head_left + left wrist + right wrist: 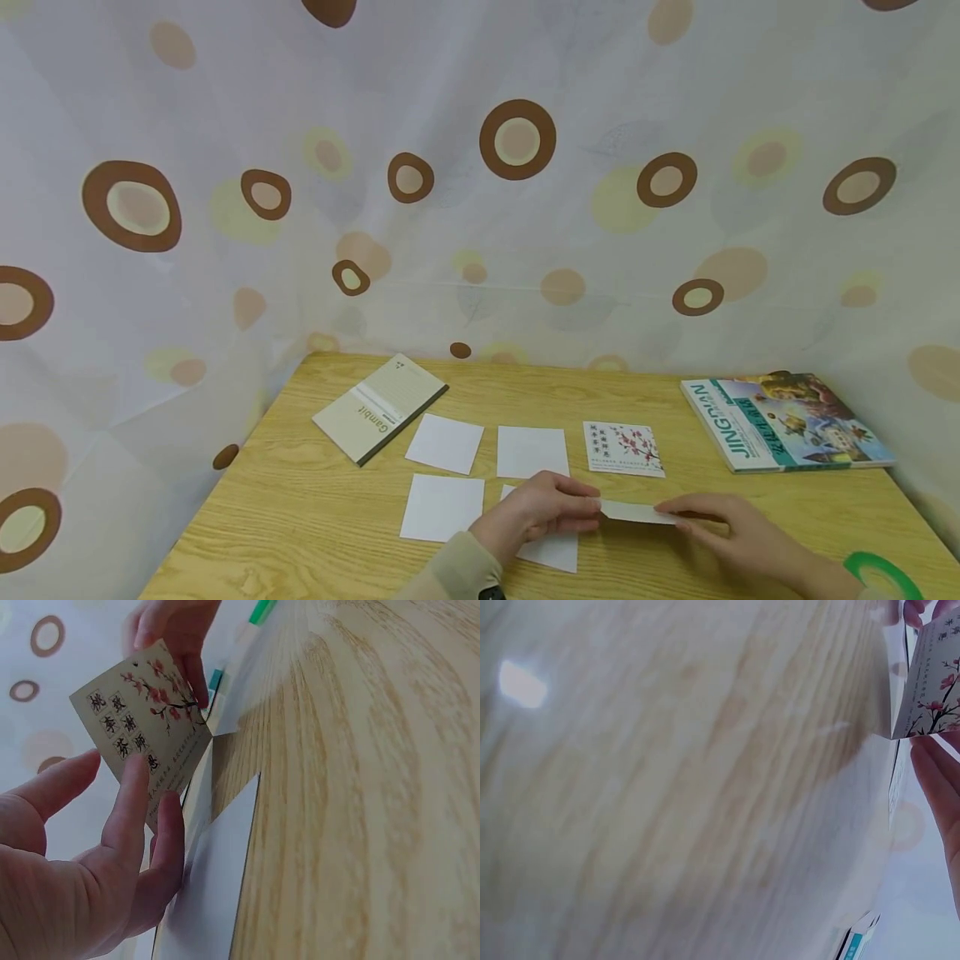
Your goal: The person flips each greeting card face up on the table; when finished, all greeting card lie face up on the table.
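Note:
Both hands hold a small square card [639, 512] level, just over the wooden table. My left hand [536, 508] pinches its left end, and my right hand [731, 529] pinches the right end between thumb and fingers. From above the card shows a plain white face. Red blossoms and black characters cover its other side, seen in the left wrist view on the card [154, 712]. Several blank white cards [442, 507] lie in rows to the left, one partly hidden under my left forearm. Behind the held card lies a blossom-printed card [622, 448], face up.
A beige notebook [380, 408] marked Gambit lies at the back left of the table [300, 500]. At the back right is a thick colourful book [787, 421]. A green ring-shaped thing [885, 573] sits by my right wrist. A patterned curtain [480, 208] hangs behind the table.

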### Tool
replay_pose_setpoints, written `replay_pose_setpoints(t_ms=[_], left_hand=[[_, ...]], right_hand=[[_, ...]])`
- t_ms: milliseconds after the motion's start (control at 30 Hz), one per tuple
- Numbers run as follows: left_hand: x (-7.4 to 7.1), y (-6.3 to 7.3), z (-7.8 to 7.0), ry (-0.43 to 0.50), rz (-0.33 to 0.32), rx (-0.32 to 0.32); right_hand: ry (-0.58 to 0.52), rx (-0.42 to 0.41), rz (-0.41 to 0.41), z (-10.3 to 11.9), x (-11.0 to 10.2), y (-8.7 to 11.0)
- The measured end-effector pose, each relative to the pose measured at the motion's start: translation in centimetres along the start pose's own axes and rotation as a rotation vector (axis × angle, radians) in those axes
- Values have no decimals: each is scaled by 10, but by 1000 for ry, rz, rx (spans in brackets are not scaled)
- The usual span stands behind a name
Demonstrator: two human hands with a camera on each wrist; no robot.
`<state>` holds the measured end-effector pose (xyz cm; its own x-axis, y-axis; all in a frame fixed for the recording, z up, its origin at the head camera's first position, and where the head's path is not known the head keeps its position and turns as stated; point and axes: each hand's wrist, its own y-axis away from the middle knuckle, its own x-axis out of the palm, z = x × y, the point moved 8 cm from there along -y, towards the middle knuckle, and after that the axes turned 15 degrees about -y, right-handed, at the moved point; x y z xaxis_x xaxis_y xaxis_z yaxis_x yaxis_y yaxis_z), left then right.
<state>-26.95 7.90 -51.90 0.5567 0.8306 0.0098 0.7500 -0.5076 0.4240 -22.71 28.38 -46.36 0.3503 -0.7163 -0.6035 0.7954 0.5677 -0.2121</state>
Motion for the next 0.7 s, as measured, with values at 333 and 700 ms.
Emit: replay_pose_setpoints(t_ms=[333,700], left_hand=[[1,0,-1,-8,2,19],[3,1,1,0,26,1]], right_hand=[[-131,13,-161,-1,-12,-2],[-148,127,-368,-6,-25,0]])
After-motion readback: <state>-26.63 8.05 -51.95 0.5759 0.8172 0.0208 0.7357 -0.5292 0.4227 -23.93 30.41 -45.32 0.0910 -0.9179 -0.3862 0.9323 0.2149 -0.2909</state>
